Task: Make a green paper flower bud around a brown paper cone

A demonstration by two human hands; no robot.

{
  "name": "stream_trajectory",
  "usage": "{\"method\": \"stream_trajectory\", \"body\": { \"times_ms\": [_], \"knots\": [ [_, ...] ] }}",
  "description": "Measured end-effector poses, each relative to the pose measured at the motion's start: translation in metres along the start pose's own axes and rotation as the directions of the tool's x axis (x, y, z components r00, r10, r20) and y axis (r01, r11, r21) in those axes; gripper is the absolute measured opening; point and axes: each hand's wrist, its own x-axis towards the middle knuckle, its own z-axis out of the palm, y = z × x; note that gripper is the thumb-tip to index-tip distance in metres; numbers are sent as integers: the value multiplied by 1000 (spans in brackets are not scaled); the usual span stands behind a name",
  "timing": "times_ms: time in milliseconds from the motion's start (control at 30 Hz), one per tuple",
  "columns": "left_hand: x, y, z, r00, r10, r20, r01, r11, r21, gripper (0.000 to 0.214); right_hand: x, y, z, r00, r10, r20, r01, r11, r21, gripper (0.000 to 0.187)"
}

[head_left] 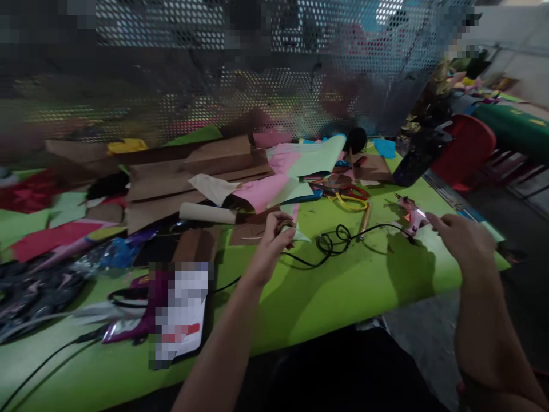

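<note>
My left hand [277, 236] is raised over the middle of the green table, its fingers pinched around a small brownish piece [286, 226], mostly hidden by them. Beside those fingers, the tip of a pale green paper [301, 236] shows. At the right, my right hand [467, 237] is closed, with its fingertips at the back end of a pink glue gun [412, 215]. The gun's nozzle points away to the left. From its handle a looped black cord [334, 240] runs over the table toward my left hand.
Yellow-handled scissors [349, 201] and a glue stick [366, 220] lie past the cord. Brown wrapping paper [197, 171] and pink paper [261, 193] pile up at the back, before a perforated metal panel [274, 91]. A purple glue gun [128, 329] rests at left; a red chair [465, 149] stands beyond.
</note>
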Motion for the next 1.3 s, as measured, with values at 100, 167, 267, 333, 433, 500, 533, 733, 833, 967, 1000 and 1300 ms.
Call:
{"method": "stream_trajectory", "body": {
  "times_ms": [100, 167, 267, 333, 433, 500, 533, 733, 833, 967, 1000, 1300],
  "knots": [
    [-1, 2, 3, 1000, 2, 14, -1, 999, -51, 52, -15, -28, -11, 986, -113, -121, 111, 993, -28, 36],
    [-2, 4, 5, 1000, 1, 17, 0, 998, -69, 52, -28, -61, -10, 949, -294, -113, 311, 931, 191, 19],
    [-5, 8, 7, 1000, -4, 14, 5, 995, -97, 51, -48, -117, 0, 845, -532, -62, 499, 739, 453, 8],
    [-5, 9, 7, 1000, -8, 4, 9, 994, -111, 51, -61, -152, 11, 790, -612, -32, 514, 633, 579, 2],
    [-3, 4, 6, 1000, 5, -8, -5, 995, -101, 50, -78, -191, 26, 763, -643, -59, 517, 553, 653, 11],
    [-1, 0, 4, 1000, 14, -6, -14, 998, -68, 47, -85, -207, 34, 742, -664, -91, 541, 513, 666, 21],
    [0, -3, 3, 1000, 17, -4, -17, 999, -46, 46, -88, -213, 37, 724, -680, -118, 567, 489, 662, 24],
    [-3, 1, 4, 999, 54, 2, -53, 992, 118, 43, -85, -227, 45, 602, -753, -264, 733, 392, 556, 20],
    [-5, 5, 5, 997, 72, 6, -71, 982, 174, 42, -82, -228, 41, 586, -765, -267, 752, 390, 532, 17],
    [-4, 3, 6, 999, 40, -7, -40, 998, 50, 47, -79, -226, 38, 652, -735, -185, 668, 442, 599, 13],
    [-3, 1, 6, 999, 33, -14, -33, 999, -6, 48, -79, -226, 38, 691, -707, -150, 619, 471, 629, 13],
    [-2, -8, 5, 983, 169, -71, -174, 983, -66, 45, -82, -233, 55, 852, -503, 144, 162, 516, 841, 8]
  ]
}}
